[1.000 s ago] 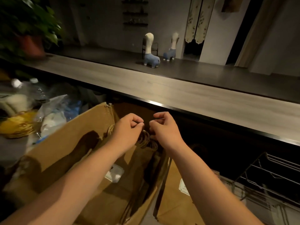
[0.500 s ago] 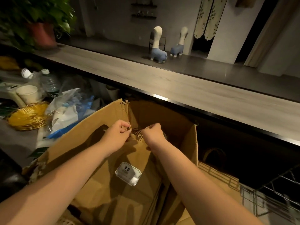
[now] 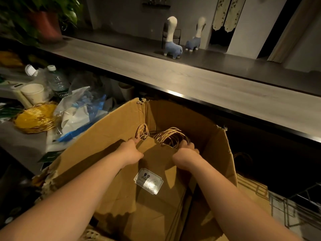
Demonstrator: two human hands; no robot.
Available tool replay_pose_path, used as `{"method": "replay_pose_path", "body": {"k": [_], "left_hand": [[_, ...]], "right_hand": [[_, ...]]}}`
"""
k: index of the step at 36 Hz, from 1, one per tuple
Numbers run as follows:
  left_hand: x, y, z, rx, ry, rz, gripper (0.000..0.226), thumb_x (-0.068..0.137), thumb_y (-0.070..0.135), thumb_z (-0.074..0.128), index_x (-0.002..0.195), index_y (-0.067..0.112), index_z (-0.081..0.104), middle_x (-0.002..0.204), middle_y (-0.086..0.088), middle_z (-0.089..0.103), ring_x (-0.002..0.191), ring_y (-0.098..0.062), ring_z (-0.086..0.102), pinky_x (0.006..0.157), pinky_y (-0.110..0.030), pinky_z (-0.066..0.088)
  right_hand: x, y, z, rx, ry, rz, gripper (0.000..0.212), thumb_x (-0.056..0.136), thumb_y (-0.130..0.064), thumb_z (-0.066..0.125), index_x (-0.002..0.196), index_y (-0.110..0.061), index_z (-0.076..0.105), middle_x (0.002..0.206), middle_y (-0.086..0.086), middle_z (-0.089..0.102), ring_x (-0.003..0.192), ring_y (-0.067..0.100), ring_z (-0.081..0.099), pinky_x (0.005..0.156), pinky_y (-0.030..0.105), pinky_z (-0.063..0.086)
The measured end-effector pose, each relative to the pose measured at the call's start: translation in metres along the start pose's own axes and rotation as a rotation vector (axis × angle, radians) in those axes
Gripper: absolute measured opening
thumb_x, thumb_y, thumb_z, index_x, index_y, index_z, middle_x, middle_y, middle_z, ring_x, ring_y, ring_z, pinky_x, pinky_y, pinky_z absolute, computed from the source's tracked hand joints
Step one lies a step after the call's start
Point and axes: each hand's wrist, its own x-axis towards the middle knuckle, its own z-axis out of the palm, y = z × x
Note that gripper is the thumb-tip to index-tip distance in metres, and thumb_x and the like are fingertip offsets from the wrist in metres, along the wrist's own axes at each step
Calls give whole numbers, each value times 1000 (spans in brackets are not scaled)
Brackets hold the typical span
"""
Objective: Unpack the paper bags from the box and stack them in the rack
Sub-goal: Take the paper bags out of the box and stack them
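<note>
Fingertips of left hand (image 3: 131, 152) and right hand (image 3: 186, 152) hidden behind paper bags (image 3: 156, 164); rack (image 3: 298, 211) cut off at right edge.

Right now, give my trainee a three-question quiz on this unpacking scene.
1. True or false: both hands grip the top edge of the paper bags inside the cardboard box.
2. The wire rack lies to which side of the box: A left, B right?
3. What number is printed on the price sticker?

Key: 1 true, left hand and right hand; 2 B; 3 9.9.
</note>
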Motion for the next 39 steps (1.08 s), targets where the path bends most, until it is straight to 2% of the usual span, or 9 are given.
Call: {"method": "replay_pose_path", "body": {"k": [4,10,16,20,26,30,33,35,39], "left_hand": [[-3,1,4,177,-88,-82,78,89,27,67,151,17,20,144,-14,43,127,-32,47,103,-40,44],[0,1,8,255,-182,-141,87,90,31,66,154,15,9,148,-16,36,131,-34,41,109,-43,39],[-1,-1,7,283,-154,-125,84,88,32,68,152,11,17,144,-15,42,126,-33,47,104,-41,44],[-3,-3,5,256,-135,-109,79,88,32,67,151,10,24,140,-13,46,122,-31,49,101,-38,45],[-8,-2,-1,239,-142,-123,76,89,27,67,149,7,25,142,-17,43,124,-34,48,99,-39,46],[-8,-3,-6,178,-181,-174,53,87,19,61,134,6,42,124,-19,52,109,-33,55,95,-40,50],[-9,-4,-10,112,-170,-181,41,86,16,55,124,5,48,120,-20,55,91,-27,54,82,-34,51],[-9,-3,-13,88,-147,-162,40,85,13,53,124,2,52,124,-23,55,85,-26,54,68,-30,44],[-11,2,-20,63,-75,-107,38,87,15,51,122,0,55,123,-20,56,107,-32,58,82,-34,49]], "right_hand": [[2,4,0,-51,-55,43,75,90,-17,56,153,-21,15,155,12,20,140,39,25,111,49,36],[3,14,2,-83,-100,62,80,90,-21,59,154,-19,12,155,14,22,140,37,29,110,44,38],[-1,17,4,-84,-103,34,70,93,-23,56,153,-16,20,152,14,27,135,33,37,105,38,43],[-4,15,1,-86,-68,25,54,93,-20,54,144,-16,37,143,11,41,124,28,48,96,33,48],[-7,11,-5,-22,-3,70,45,86,-16,58,130,-14,51,117,8,53,108,28,56,93,41,53],[-5,10,-7,85,108,20,32,86,-17,56,118,-16,58,105,6,59,93,25,61,83,40,57],[-5,14,-8,146,161,-33,14,91,-15,55,105,-16,57,91,4,60,80,19,63,75,36,60],[-4,15,-7,153,166,-48,13,92,-14,54,105,-15,58,88,4,59,78,19,64,76,37,60],[-4,15,-8,153,144,-33,30,91,-14,56,120,-14,56,94,4,57,80,19,63,75,35,60]]}}
